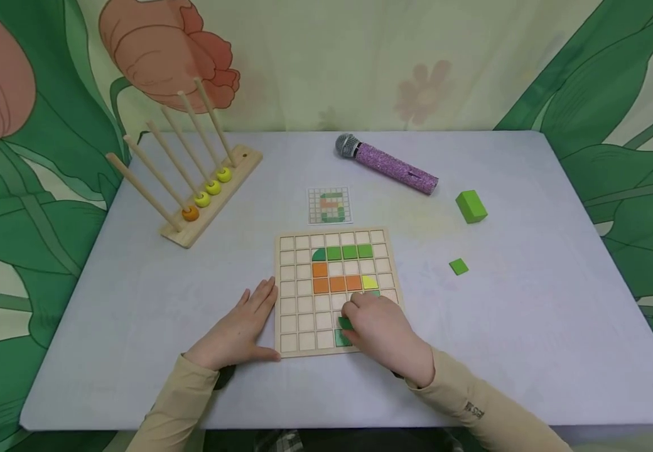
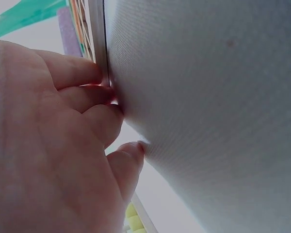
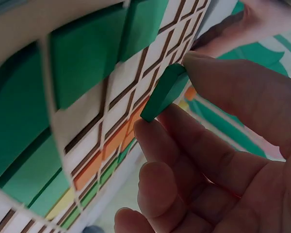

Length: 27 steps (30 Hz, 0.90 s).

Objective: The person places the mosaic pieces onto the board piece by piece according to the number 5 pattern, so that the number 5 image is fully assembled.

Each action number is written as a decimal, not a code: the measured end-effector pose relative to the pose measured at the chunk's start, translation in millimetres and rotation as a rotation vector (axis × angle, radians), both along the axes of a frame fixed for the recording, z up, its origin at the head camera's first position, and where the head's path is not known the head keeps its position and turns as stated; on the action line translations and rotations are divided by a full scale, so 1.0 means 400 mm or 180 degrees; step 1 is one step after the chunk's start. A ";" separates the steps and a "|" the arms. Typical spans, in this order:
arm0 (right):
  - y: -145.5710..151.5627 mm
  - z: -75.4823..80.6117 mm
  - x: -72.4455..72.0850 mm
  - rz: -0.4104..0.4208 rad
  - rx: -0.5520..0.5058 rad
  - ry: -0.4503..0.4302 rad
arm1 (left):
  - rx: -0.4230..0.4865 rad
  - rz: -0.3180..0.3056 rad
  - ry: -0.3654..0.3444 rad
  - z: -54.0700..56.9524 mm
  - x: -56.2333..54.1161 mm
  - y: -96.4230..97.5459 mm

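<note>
A wooden grid board (image 1: 305, 306) lies on the table, with green, orange and yellow tiles set in some cells. My left hand (image 1: 238, 329) rests beside the board's left edge, fingers fairly straight and touching its side, thumb near the lower left corner. Over the lower right part of the board, my right hand (image 1: 383, 329) pinches a dark green tile (image 3: 164, 92) between thumb and fingertips. In the right wrist view that tile is held tilted above the grid. Part of the board's lower right is hidden by this hand in the head view.
Behind the board lies a small pattern card (image 1: 329, 205). A purple glitter microphone (image 1: 391, 164) is farther back. To the right are a green block (image 1: 471, 206) and a loose green tile (image 1: 459, 267). A wooden peg stand (image 1: 213, 204) with beads is at the left.
</note>
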State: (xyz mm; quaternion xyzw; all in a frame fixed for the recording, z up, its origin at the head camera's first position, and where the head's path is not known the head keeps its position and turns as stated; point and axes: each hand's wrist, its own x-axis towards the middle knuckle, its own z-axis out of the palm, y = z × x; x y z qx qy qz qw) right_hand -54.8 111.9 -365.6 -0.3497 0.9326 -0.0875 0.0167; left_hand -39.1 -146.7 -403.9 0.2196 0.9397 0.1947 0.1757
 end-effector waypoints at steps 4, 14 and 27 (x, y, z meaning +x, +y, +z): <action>-0.018 -0.004 0.005 0.0069 0.0058 -0.0017 | 0.0002 -0.0007 0.0007 0.001 -0.002 0.001; -0.073 -0.023 0.023 0.0305 0.0162 -0.0056 | 0.0021 0.0030 0.0004 0.001 -0.003 -0.002; -0.086 -0.040 0.031 0.0249 0.0239 0.0099 | 0.0024 0.0044 0.0030 0.001 -0.001 -0.001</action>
